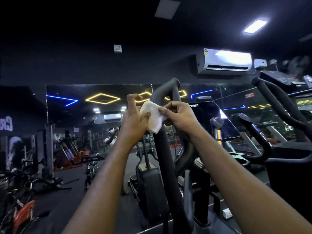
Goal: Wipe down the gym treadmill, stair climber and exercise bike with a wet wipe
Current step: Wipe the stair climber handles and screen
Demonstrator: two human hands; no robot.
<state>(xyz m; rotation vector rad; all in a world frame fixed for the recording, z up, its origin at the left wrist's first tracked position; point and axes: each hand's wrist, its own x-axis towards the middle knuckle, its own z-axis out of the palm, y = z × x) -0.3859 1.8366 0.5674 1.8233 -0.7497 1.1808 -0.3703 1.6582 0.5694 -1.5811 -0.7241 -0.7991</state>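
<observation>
A white wet wipe (152, 116) is held up between both hands in front of a tall black padded handlebar (164, 149) of an exercise machine. My left hand (135, 120) grips the wipe's left side with thumb and curled fingers. My right hand (179, 118) pinches its right edge between thumb and fingers. The machine's dark console screen (217, 120) stands just right of my hands, tilted toward me.
Another machine's curved black handles (276, 105) rise at the right. A wall mirror (101, 124) ahead reflects gym gear and neon lights. Exercise bikes and red equipment (25, 215) crowd the floor at left. An air conditioner (226, 61) hangs high on the wall.
</observation>
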